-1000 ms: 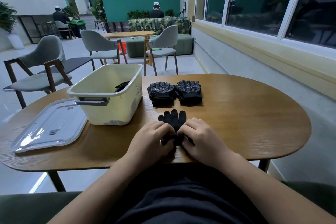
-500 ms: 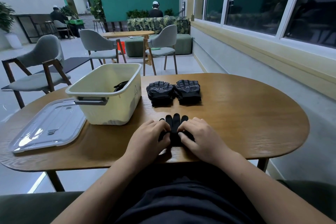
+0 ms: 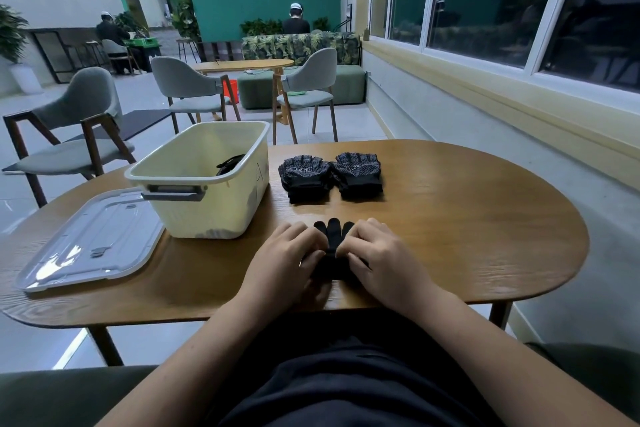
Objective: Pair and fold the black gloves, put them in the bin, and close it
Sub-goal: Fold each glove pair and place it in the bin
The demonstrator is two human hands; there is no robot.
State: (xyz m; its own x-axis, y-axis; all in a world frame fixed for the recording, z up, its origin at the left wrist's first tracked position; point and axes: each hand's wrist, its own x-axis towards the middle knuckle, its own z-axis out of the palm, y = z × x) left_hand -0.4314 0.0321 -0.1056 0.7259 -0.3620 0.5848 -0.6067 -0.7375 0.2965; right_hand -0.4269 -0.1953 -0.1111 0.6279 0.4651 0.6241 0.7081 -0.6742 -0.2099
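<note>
Compared with one second ago, both hands have moved a little forward along the plain black glove [image 3: 333,231], so now a shorter piece of its fingers shows beyond the knuckles. The bin, the lid and the other gloves lie where they were.

We see the left hand [image 3: 285,262] and the right hand [image 3: 382,253] side by side on this glove, near the edge of the table [image 3: 467,218] closest to the person. The fingers of each hand are bent down onto the cloth and the thumbs turn inward to it, so each hand pinches the glove from its own side. The middle part of the glove is hidden under the hands, and we cannot tell if it is one glove or two laid together.

Farther on the table, two bundles of dotted gloves lie just beside each other, touching: the left bundle [image 3: 304,177] and the right bundle [image 3: 358,172].

To the left of them stands the cream bin [image 3: 207,215], open, with a grey handle toward the person. Inside it, against the right wall, a dark glove [image 3: 230,163] shows only partly. The clear lid [image 3: 90,243] lies flat on the table at the left of the bin, and its corner touches the base of the bin or comes very close to it.
</note>
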